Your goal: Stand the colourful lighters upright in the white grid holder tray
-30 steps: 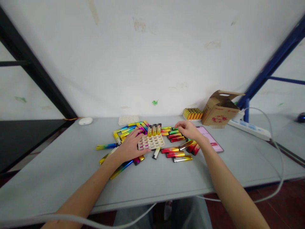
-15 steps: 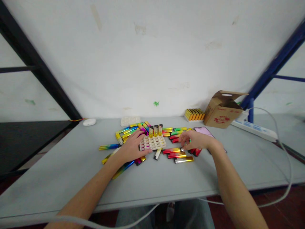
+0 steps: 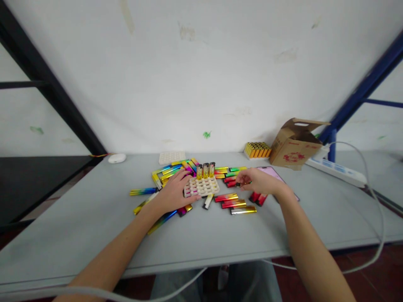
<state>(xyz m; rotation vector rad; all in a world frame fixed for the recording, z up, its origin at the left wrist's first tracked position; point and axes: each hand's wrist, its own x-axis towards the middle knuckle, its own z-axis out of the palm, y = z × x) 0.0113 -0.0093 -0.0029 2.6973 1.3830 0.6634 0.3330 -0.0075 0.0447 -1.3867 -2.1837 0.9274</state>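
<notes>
My left hand (image 3: pixel 174 188) grips the left side of a white holed tray (image 3: pixel 203 188), fingers along the back and thumb along the front edge. Three yellow lighters (image 3: pixel 205 171) stand upright in its back row; the other visible holes hold none. My right hand (image 3: pixel 253 181) is closed in a pinch over the right-hand lighters, with a dark lighter end at its fingertips and most of that lighter hidden. Under and beside it lie red lighters (image 3: pixel 229 181). Red-and-gold lighters (image 3: pixel 233 204) lie in front of the tray's right side. Multicoloured lighters (image 3: pixel 171 171) spread around my left hand.
A second holed tray (image 3: pixel 171 157) lies by the wall. Near the open cardboard box (image 3: pixel 292 147) stands a tray full of orange lighters (image 3: pixel 257 150). A phone (image 3: pixel 270 171) lies partly under my right wrist, with a power strip (image 3: pixel 336 171) farther right. A white case (image 3: pixel 117 158) sits at left.
My right hand has shifted slightly up and left, off the end of a red-and-gold lighter, and its fingers are drawn together. My left hand and the tray have stayed in place.
</notes>
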